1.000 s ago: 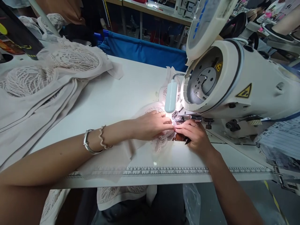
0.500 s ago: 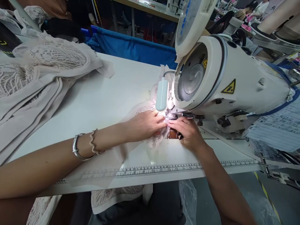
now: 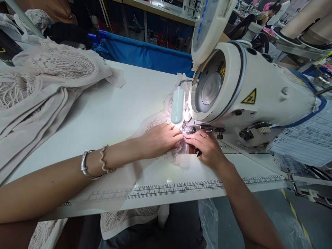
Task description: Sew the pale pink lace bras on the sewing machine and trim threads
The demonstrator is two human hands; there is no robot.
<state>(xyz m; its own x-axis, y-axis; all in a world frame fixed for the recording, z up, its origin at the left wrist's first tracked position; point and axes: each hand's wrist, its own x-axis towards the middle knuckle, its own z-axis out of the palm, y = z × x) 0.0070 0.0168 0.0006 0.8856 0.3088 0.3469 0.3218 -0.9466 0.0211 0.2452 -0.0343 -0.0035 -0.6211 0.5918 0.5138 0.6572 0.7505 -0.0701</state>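
Note:
Pale pink lace fabric [image 3: 155,121] lies under the needle area of a white sewing machine [image 3: 269,86]. My left hand [image 3: 162,140], with bent fingers, grips the fabric just left of the needle. From the right, my right hand [image 3: 209,147] pinches the fabric edge beside the presser foot, its fingertips nearly touching those of my left hand. A small lamp [image 3: 177,105] lights the spot. Exactly how the fingertips meet the cloth is hard to see in the glare.
A pile of lace pieces [image 3: 67,65] covers the table's left side. A printed ruler [image 3: 178,187] runs along the front edge. Blue cloth [image 3: 147,52] hangs behind the table. Written sheets [image 3: 306,141] are at the right. A person [image 3: 278,12] is in the far background.
The lace edge by my left hand has shifted slightly, covering more of the brown patch beside the needle. Both hands keep nearly the same place and grip. The view has moved a little.

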